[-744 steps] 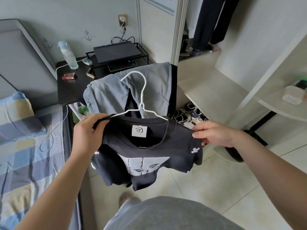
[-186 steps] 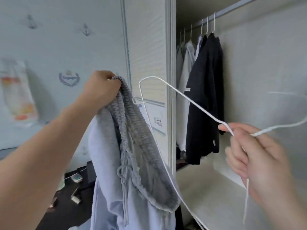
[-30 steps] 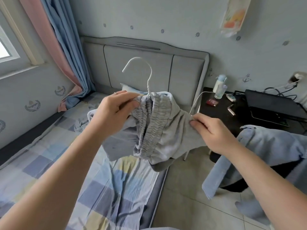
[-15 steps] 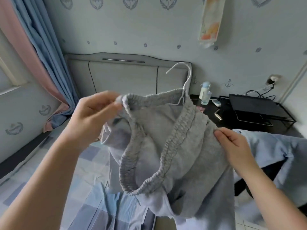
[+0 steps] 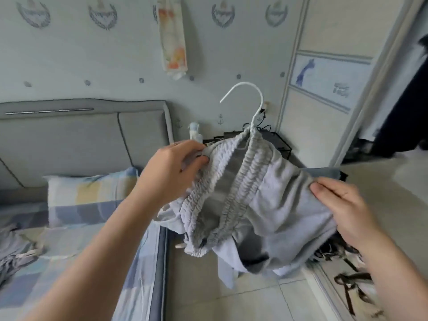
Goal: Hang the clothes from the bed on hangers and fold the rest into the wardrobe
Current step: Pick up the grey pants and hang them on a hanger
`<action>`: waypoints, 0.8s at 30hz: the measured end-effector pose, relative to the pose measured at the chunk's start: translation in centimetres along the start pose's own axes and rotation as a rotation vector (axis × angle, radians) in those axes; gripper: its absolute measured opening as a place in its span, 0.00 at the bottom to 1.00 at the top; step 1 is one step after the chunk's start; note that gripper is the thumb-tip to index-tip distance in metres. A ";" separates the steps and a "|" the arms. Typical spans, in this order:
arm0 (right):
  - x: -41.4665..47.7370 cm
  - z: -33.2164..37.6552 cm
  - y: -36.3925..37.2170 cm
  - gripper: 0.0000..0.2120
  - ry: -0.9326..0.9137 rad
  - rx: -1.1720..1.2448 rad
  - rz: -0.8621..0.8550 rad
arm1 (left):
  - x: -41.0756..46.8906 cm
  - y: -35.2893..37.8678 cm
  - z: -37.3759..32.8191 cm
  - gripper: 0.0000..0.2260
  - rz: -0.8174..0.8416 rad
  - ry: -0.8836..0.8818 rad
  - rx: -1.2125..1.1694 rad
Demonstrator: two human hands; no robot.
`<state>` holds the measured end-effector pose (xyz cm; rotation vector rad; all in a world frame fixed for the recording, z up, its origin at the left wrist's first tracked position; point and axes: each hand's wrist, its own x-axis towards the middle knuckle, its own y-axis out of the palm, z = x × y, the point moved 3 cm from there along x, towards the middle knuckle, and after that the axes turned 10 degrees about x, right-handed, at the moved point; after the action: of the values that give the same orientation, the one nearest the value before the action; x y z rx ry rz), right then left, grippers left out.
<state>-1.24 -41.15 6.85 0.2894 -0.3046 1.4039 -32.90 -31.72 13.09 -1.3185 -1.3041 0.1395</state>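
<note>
A big bed (image 5: 76, 246) fills the view from 7 to 9 o'clock. It has a soft, flat sheet with blue, yellow and white squares, and a gray padded headboard (image 5: 69, 140). A crumpled gray cloth (image 5: 14, 256) lies on the bed at 8 o'clock. The pale, smooth wardrobe door (image 5: 324, 100) stands tall at 2 o'clock.

In the middle, a pair of soft gray pants (image 5: 266, 205) is held up in the air, above the floor and just beside the bed. The top band is stretchy and full of small ridges, and the rest hangs in loose folds.

The left hand (image 5: 171, 174) is at 9 o'clock of the pants. Its fingers and thumb pinch the ridged band. The right hand (image 5: 342, 209) is at 3 o'clock of the pants and grips a bunch of the smooth cloth.

A thin white wire hanger (image 5: 243, 83) pokes out of the band at 12 o'clock, between the hands. Only its round hook shows.

A small bottle (image 5: 194, 133) stands behind the left hand.
</note>
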 end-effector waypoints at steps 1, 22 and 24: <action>-0.5 0.6 -2.2 0.24 0.010 -0.007 -0.051 | 1.4 1.7 -1.5 0.09 0.009 0.025 -0.028; -7.1 13.4 -31.5 0.12 -0.049 -0.095 -0.927 | 19.3 30.5 -39.2 0.33 0.483 0.330 -0.774; -5.2 13.7 -33.0 0.13 -0.072 -0.094 -0.968 | 21.1 31.4 -41.4 0.32 0.535 0.351 -0.852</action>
<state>30.14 -55.78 16.97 0.3452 -0.2359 0.4256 23.23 -31.18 13.87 -2.2801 -0.6791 -0.3065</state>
